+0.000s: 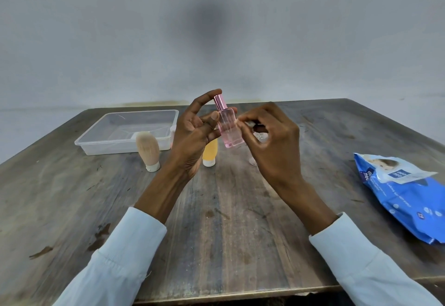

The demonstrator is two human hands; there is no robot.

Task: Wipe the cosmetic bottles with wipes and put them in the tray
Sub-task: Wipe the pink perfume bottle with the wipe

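The left hand (192, 134) holds the small pink square glass bottle with the shiny pink cap (228, 125) above the middle of the grey wooden table (228, 221). Its fingers are curled around the bottle, one fingertip over the cap and the thumb against the side. The bottle stands almost upright, its long axis a little tilted, cap up and away from the person. The right hand (269, 134) is just beside the bottle on its right side, with fingers bent and pinched together at the glass; perhaps a small piece of wipe is between them, but I cannot tell this clearly.

The clear plastic tray (96, 137) lies to the far left, so the left hand is nearer to it. A beige tube (147, 150) and an orange tube (210, 152) stand cap-down between the tray and the hands. The blue pack of wipes (407, 194) lies well apart on the right.
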